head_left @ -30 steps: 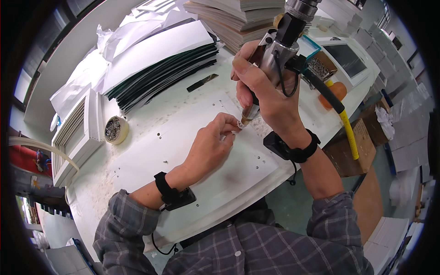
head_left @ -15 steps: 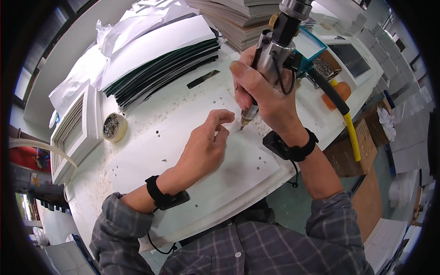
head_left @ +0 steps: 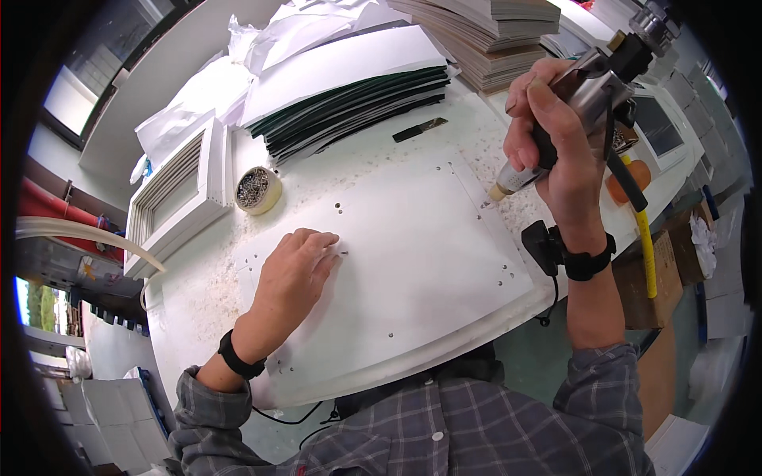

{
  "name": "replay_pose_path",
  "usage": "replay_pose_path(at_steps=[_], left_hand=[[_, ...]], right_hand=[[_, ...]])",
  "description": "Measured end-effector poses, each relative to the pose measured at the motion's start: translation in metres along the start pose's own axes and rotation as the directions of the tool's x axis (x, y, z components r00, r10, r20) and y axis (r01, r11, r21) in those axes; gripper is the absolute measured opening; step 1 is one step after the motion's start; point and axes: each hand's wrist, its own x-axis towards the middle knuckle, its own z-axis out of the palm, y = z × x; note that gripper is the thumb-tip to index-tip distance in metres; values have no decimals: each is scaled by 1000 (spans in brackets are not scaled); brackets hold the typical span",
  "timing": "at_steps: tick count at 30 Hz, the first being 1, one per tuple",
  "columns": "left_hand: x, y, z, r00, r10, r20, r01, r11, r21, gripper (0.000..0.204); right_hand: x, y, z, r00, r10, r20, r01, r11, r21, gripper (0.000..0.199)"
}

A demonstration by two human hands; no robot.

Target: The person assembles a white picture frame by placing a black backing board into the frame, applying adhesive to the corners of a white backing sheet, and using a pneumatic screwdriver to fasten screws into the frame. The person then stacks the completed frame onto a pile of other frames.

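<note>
A silver powered screwdriver [head_left: 597, 91] is gripped in my right hand [head_left: 565, 147], fingers wrapped round its body. It leans, with its brass-coloured nose pointing down and left at the right edge of a white panel [head_left: 413, 270]. Small screws or screw heads dot the panel in clusters along its edges and near the middle. Over the panel's left part, my left hand [head_left: 295, 274] is closed in a pinch, thumb and fingertips together. A tiny dark speck shows beside the fingertips; whether it is held cannot be made out.
A round tub of small metal screws [head_left: 258, 190] stands left of the panel, beside stacked white frames [head_left: 178, 194]. Behind lie a stack of dark and white sheets [head_left: 349, 99] and a black-handled blade [head_left: 421, 129]. A yellow hose [head_left: 648, 262] hangs at the right edge.
My left hand has moved left across the panel, away from the screwdriver. The screwdriver has tipped over to the right and its nose has lifted a little. The view has shifted left.
</note>
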Motion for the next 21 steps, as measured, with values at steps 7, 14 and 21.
replay_pose_path(at_steps=[7, 14, 21], left_hand=[[3, 8, 13, 997, 71, 28, -75, 979, 188, 13], [11, 7, 20, 986, 134, 96, -158, 934, 319, 14], [30, 29, 19, 980, -45, 193, 159, 762, -628, 15]], right_hand=[[-8, -6, -6, 999, -1, -38, 9, 977, 214, 18], [-17, -7, -4, 999, 31, -30, -26, 986, 166, 21], [-25, 0, 16, 997, 65, -44, -45, 930, 364, 20]])
